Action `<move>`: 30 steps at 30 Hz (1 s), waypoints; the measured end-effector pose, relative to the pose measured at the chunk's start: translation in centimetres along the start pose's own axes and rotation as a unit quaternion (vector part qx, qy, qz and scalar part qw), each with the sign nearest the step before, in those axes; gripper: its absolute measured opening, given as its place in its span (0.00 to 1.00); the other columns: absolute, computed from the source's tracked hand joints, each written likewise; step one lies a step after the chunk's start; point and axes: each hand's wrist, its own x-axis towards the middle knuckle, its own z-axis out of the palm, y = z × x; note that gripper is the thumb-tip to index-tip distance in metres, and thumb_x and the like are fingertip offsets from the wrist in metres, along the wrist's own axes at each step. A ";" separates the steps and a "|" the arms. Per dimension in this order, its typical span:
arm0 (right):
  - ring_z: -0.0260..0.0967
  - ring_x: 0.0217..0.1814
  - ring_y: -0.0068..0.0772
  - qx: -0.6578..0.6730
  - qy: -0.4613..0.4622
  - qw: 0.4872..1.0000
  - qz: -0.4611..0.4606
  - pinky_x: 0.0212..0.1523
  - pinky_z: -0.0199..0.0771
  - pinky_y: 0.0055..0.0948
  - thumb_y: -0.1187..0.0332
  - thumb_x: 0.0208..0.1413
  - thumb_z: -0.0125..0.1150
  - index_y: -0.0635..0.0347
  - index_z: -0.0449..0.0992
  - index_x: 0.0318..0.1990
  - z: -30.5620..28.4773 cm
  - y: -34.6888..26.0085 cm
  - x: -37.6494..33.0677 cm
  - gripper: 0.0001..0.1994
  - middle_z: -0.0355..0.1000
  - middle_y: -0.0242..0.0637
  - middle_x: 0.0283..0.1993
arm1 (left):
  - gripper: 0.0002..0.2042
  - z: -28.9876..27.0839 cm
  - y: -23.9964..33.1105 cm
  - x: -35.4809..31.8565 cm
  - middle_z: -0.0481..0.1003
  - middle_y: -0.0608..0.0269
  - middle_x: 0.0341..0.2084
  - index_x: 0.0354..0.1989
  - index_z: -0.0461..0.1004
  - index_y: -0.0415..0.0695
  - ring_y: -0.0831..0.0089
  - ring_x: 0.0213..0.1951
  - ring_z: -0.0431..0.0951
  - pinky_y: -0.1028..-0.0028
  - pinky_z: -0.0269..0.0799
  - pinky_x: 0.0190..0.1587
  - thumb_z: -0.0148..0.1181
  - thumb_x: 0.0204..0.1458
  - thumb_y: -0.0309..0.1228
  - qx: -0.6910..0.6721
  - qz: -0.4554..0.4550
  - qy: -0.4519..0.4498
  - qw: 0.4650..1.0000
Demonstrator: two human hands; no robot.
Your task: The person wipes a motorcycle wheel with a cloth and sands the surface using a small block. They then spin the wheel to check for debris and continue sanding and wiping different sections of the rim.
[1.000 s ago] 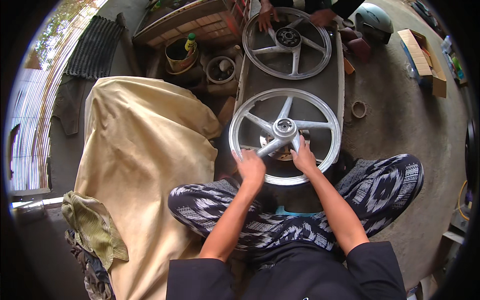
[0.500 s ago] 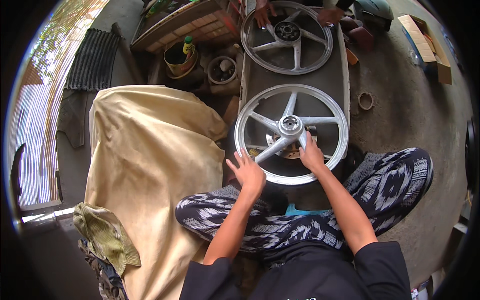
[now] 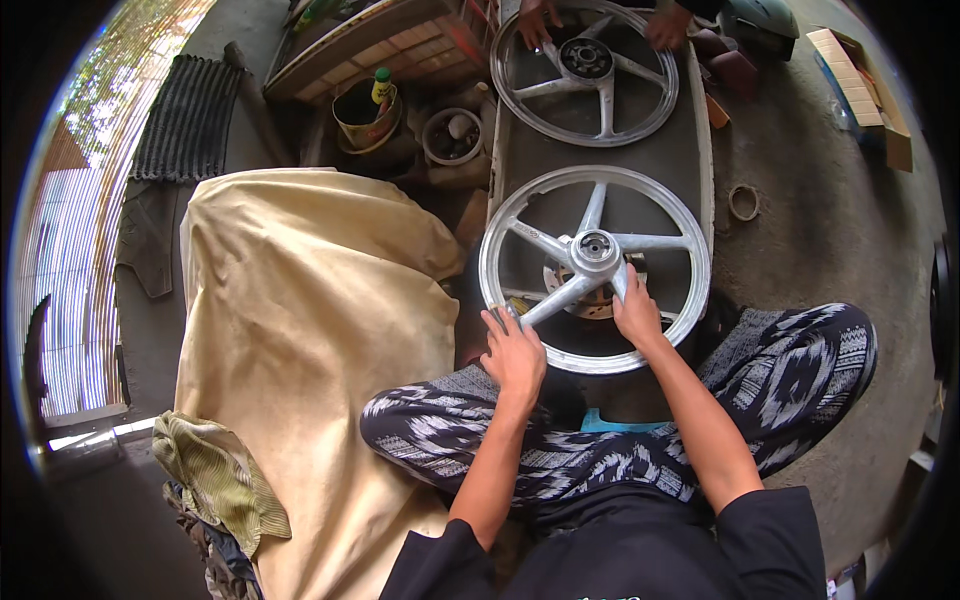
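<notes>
A silver five-spoke motorcycle wheel rim [image 3: 594, 252] lies flat in front of me, without a tyre. My right hand [image 3: 640, 314] is closed round the near-right spoke, close to the hub. At the near-left edge of the wheel, my left hand [image 3: 514, 358] presses bent fingers onto the rim where a spoke meets it. A small dark grey bit shows at those fingertips, too little to name. Between the spokes a perforated metal disc [image 3: 598, 304] is partly visible below. Farther off lies a second similar wheel [image 3: 606, 100], with another person's two hands on it.
Both wheels rest over a long grey trough-like stand [image 3: 704, 150]. To the left, a tan cloth [image 3: 310, 300] drapes over something bulky. A bucket [image 3: 366, 130] with a bottle and a bowl [image 3: 452, 136] stand beyond it. A cardboard box [image 3: 860, 95] sits at far right.
My left hand has shifted from spread fingers beside the rim to bent fingers pressing on it. My right hand keeps its hold on the spoke. The whole view has shifted slightly.
</notes>
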 end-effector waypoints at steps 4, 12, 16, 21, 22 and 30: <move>0.70 0.51 0.68 -0.020 -0.007 1.000 0.000 0.52 0.71 0.57 0.68 0.55 0.57 0.60 0.49 0.70 0.3 -0.3 0.4 0.36 0.66 0.62 0.57 | 0.24 -0.1 -0.1 2.4 0.63 0.37 0.61 0.62 0.66 0.39 0.45 0.52 0.74 0.50 0.70 0.50 0.44 0.64 0.43 -0.112 -0.056 0.039 0.991; 0.74 0.45 0.66 -0.059 -0.004 0.998 0.006 0.47 0.75 0.56 0.66 0.56 0.58 0.62 0.50 0.69 0.0 -0.3 0.2 0.34 0.70 0.63 0.50 | 0.17 0.7 -2.0 2.6 0.73 0.42 0.46 0.53 0.76 0.43 0.49 0.48 0.75 0.59 0.70 0.52 0.57 0.57 0.34 -0.323 -0.104 0.105 0.935; 0.74 0.44 0.66 -0.072 -0.016 0.997 0.005 0.47 0.75 0.56 0.66 0.56 0.58 0.63 0.50 0.69 0.3 -1.7 0.2 0.34 0.71 0.63 0.48 | 0.17 3.1 -3.5 3.3 0.74 0.42 0.44 0.52 0.75 0.42 0.49 0.48 0.76 0.60 0.69 0.53 0.60 0.54 0.31 -0.442 -0.146 0.137 0.874; 0.73 0.44 0.67 -0.076 0.012 0.997 0.004 0.47 0.73 0.57 0.67 0.56 0.58 0.62 0.51 0.68 0.1 -0.2 0.3 0.34 0.73 0.63 0.44 | 0.14 3.6 -0.7 1.3 0.78 0.50 0.45 0.49 0.75 0.34 0.63 0.50 0.76 0.66 0.67 0.56 0.59 0.57 0.28 -0.526 -0.196 0.196 0.804; 0.73 0.44 0.68 -0.077 0.016 0.997 0.003 0.46 0.73 0.58 0.67 0.55 0.57 0.62 0.51 0.67 0.2 -0.1 0.3 0.34 0.73 0.63 0.43 | 0.14 3.7 -0.6 1.5 0.77 0.50 0.45 0.49 0.75 0.34 0.63 0.50 0.76 0.66 0.67 0.56 0.59 0.57 0.28 -0.546 -0.205 0.190 0.790; 0.72 0.45 0.68 -0.073 0.020 0.997 -0.005 0.47 0.72 0.59 0.67 0.55 0.57 0.61 0.52 0.67 0.1 -0.5 0.3 0.33 0.73 0.64 0.45 | 0.17 4.3 -1.2 2.2 0.80 0.46 0.39 0.45 0.80 0.33 0.59 0.45 0.80 0.64 0.70 0.53 0.61 0.58 0.37 -0.439 -0.215 0.214 0.846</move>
